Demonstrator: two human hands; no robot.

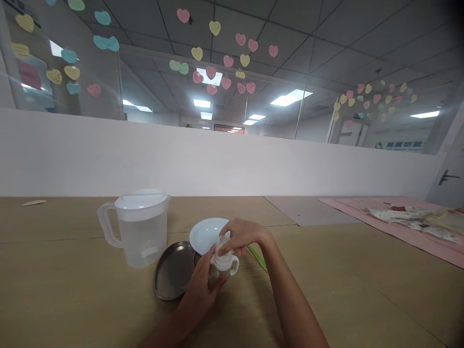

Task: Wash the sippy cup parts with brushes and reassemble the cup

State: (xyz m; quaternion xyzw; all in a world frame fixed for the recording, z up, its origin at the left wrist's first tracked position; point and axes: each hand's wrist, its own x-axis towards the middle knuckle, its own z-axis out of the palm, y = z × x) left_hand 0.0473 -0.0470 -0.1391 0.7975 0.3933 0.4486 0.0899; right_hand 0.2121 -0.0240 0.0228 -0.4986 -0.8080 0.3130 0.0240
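A small baby bottle (pixel 223 264) with white side handles is held over the table, a little tilted. My left hand (pixel 201 284) wraps round its body from the left and below. From above and the right, the fingers of my right hand (pixel 243 234) close on the clear cap (pixel 221 245) at its top. Behind the bottle lies a white plate (pixel 203 233), partly covered by my right hand. A metal tray (pixel 174 271) rests to the left, its right side hidden by my left hand. Something green and thin (pixel 258 257) shows beside my right wrist.
A lidded clear plastic pitcher (pixel 143 237) with liquid stands left of the tray. A flat pale piece (pixel 34 203) lies far left on the brown table (pixel 344 290). On the right, patterned cloth (pixel 409 218) lies on a pink sheet (pixel 348 209). A low white wall (pixel 217 162) runs behind.
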